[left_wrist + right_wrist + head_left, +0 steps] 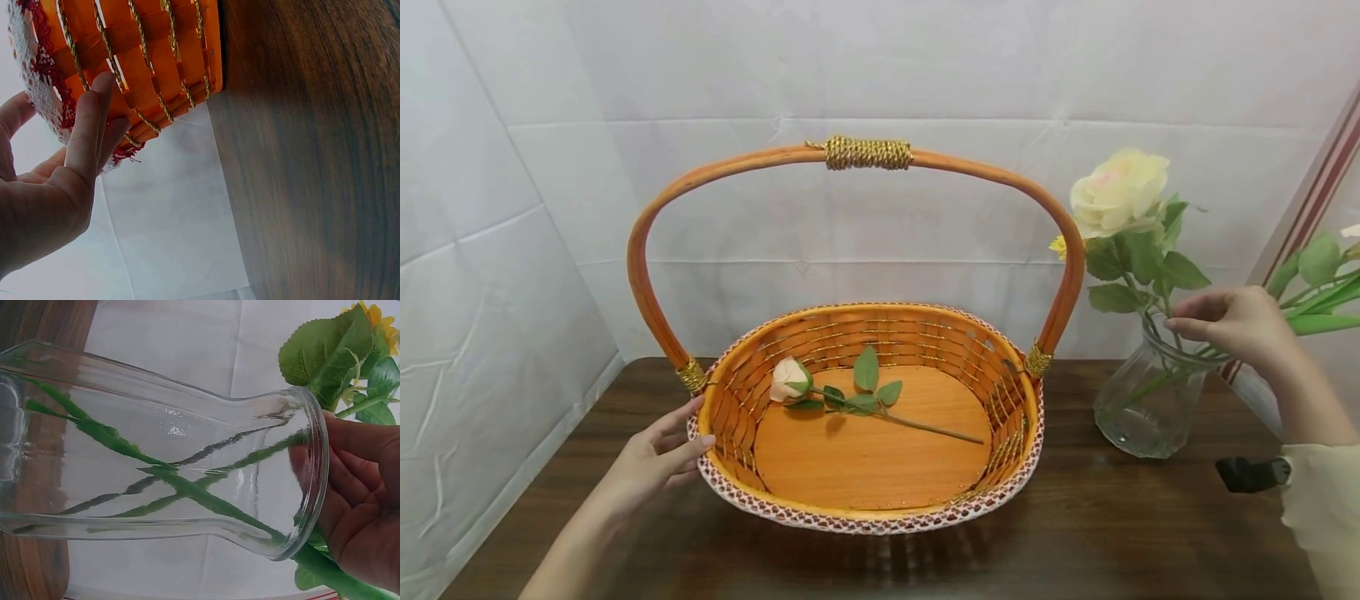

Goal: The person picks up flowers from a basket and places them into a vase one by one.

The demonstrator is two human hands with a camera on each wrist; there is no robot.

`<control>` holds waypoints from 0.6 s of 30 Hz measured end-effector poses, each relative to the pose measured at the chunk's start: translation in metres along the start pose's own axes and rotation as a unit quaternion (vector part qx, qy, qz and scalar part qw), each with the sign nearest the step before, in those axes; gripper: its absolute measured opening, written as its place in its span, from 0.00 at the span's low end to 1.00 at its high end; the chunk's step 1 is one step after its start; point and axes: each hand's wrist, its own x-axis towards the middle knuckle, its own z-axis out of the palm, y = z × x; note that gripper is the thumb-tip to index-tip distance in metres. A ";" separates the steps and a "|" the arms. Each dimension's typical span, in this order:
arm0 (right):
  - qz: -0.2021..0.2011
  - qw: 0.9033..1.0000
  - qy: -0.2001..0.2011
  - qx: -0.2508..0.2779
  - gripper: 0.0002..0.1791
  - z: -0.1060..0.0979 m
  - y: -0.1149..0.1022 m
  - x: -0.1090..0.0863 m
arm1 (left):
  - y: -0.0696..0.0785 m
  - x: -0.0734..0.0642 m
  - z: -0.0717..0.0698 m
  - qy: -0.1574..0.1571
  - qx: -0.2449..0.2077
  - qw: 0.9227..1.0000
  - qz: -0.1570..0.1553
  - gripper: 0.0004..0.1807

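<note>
My left hand [643,458] holds the near-left rim of an orange woven basket [820,521], thumb over the rim and fingers against the outer wall, as the left wrist view shows. Inside the basket lies a pale peach artificial rose [788,380], its leafy stem pointing right. At the mouth of a clear glass vase [1150,425], my right hand [1247,329] pinches a thin stem, seemingly that of the large pale yellow rose [1112,196]. Several green stems [206,499] cross inside the glass in the right wrist view.
The basket's tall arched handle [655,308] has gold cord wrapped at its top. Other greenery [1326,267] leans out past my right wrist, and a yellow flower [378,325] shows beyond the vase. A dark wooden table [1105,533] meets white sheeting [940,217] behind.
</note>
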 end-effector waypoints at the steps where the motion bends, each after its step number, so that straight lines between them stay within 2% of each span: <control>1: -0.005 1.000 -0.007 -0.006 0.25 0.000 0.000 0.000 | 0.000 0.000 0.000 0.000 0.000 1.000 0.000 0.39; 12: -0.035 0.995 -0.082 -0.042 0.16 0.000 -0.001 0.007 | 0.000 0.000 0.000 -0.001 0.000 1.000 0.007 0.39; 18: -0.040 0.994 -0.089 -0.051 0.13 0.003 0.000 0.010 | 0.000 0.000 -0.001 -0.001 0.001 1.000 0.005 0.39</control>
